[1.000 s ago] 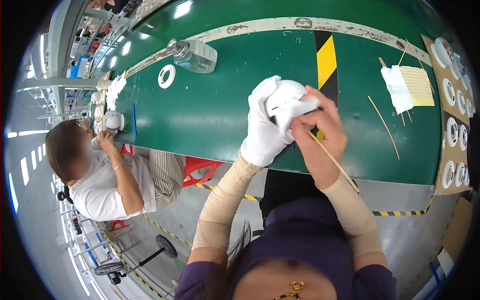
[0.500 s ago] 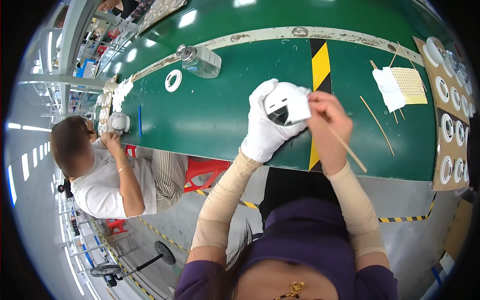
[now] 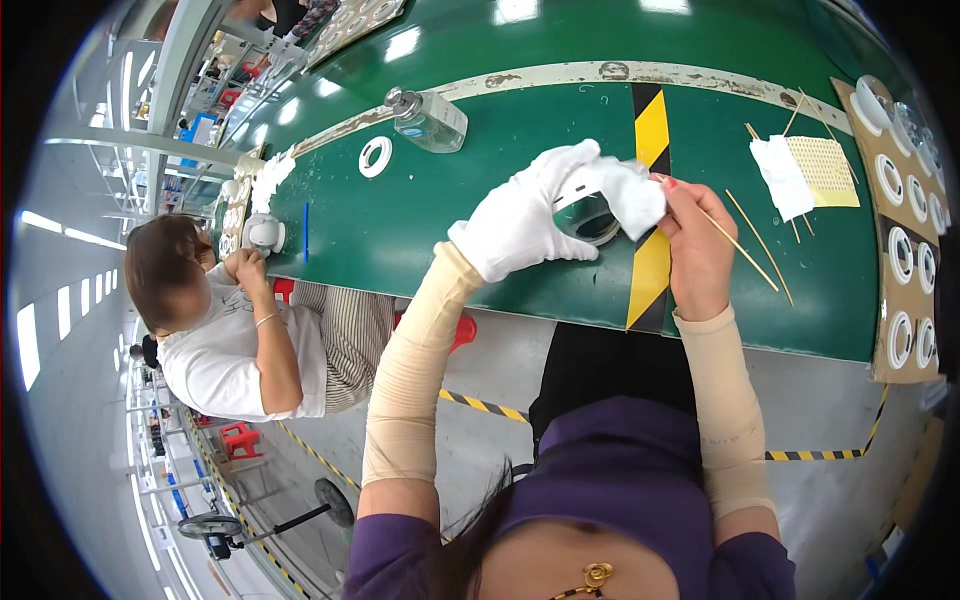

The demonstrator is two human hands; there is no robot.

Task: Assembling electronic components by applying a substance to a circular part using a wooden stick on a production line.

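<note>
My left hand [image 3: 520, 218], in a white glove, is curled around a white rounded housing with a dark glossy window [image 3: 592, 222]. My bare right hand [image 3: 697, 245] pinches a thin wooden stick [image 3: 742, 252], whose long end slants down to the right. At the pinched end hangs a white cloth [image 3: 634, 198], lying against the right side of the housing. The cloth and glove cover much of the housing. Both hands are above the green table [image 3: 480, 255], beside a yellow and black tape strip [image 3: 650, 275].
A clear pump bottle [image 3: 432, 122] and white ring [image 3: 375, 157] stand farther left. To the right are a loose stick [image 3: 757, 245], a white wipe [image 3: 782, 182], a yellow dotted sheet [image 3: 828, 172] and cardboard [image 3: 885, 345] bearing white rings. A co-worker [image 3: 235, 345] sits at left.
The housing has been turned, its dark window now facing more to the lower right. My left wrist has swung left; the right hand has shifted slightly right with stick and cloth.
</note>
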